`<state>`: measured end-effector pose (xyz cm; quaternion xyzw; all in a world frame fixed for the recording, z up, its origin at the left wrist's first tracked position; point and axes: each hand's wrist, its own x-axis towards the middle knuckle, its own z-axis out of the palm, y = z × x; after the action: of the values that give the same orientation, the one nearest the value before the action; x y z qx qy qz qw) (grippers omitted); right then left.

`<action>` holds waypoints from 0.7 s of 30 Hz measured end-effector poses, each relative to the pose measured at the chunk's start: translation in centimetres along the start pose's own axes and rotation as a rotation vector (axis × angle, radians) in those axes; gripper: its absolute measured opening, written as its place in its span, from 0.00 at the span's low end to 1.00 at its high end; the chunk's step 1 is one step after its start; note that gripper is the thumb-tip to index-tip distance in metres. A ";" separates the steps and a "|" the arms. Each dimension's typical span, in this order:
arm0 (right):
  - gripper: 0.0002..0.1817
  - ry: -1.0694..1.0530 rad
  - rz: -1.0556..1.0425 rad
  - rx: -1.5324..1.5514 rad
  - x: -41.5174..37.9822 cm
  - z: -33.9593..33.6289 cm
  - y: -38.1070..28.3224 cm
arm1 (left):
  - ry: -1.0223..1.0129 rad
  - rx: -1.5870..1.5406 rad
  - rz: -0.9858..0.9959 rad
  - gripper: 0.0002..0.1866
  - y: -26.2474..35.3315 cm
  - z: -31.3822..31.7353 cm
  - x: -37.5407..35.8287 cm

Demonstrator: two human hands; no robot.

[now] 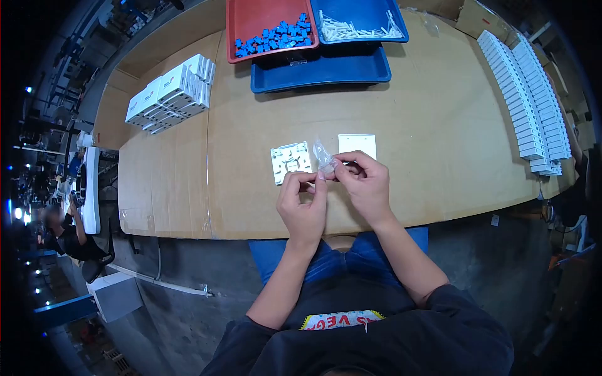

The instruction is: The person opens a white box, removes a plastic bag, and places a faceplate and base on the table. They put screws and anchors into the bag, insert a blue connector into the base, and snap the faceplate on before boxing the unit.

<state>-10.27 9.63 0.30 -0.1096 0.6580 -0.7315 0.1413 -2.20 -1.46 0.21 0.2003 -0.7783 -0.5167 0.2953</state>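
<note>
My left hand (303, 203) and my right hand (362, 182) meet above the near edge of the cardboard-covered table (433, 125). Together they pinch a small clear plastic bag (323, 156), which sticks up between the fingertips. Just behind the hands lie a white plate with holes and ribs (290, 161) and a plain white square cover (357, 144), flat on the cardboard.
At the back stand a red tray of blue parts (269, 34), a blue tray of white parts (357, 25) and another blue tray (320, 72). White boxes are stacked at back left (172, 94); long rows of white pieces (527, 94) line the right. A person sits far left (66, 232).
</note>
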 end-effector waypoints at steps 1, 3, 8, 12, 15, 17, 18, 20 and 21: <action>0.07 0.036 -0.102 -0.094 -0.2 0.3 0.0 | 0.016 0.000 -0.004 0.03 -0.2 0.3 -0.2; 0.07 0.070 -0.233 -0.190 -0.3 0.5 0.1 | -0.025 -0.079 -0.020 0.06 -0.3 0.8 -0.5; 0.08 -0.067 -0.346 -0.179 0.0 -0.3 0.5 | -0.054 -0.522 -0.348 0.17 -0.8 0.0 0.2; 0.10 -0.222 -0.388 -0.181 0.5 -0.9 1.4 | -0.057 -0.578 -0.488 0.14 -0.8 -0.3 1.5; 0.10 -0.207 -0.117 0.087 0.2 -0.4 1.0 | -0.026 -0.576 -0.428 0.11 -1.3 -0.3 1.0; 0.09 -0.164 0.054 0.296 0.2 0.2 0.0 | -0.048 -0.634 -0.407 0.10 -1.5 -0.4 0.9; 0.09 -0.213 0.112 0.241 0.3 -0.2 0.2 | -0.058 -0.663 -0.396 0.09 -1.6 -0.4 0.8; 0.09 -0.312 0.225 0.131 0.6 -1.4 0.8 | -0.042 -0.631 -0.396 0.09 -1.7 -0.4 0.8; 0.08 -0.295 0.244 0.169 0.7 -1.4 0.8 | -0.034 -0.615 -0.395 0.09 -1.7 -0.5 0.9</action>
<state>-11.33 10.60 -0.63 -0.1227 0.5750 -0.7374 0.3324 -2.52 -2.97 -1.01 0.2400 -0.5374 -0.7770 0.2234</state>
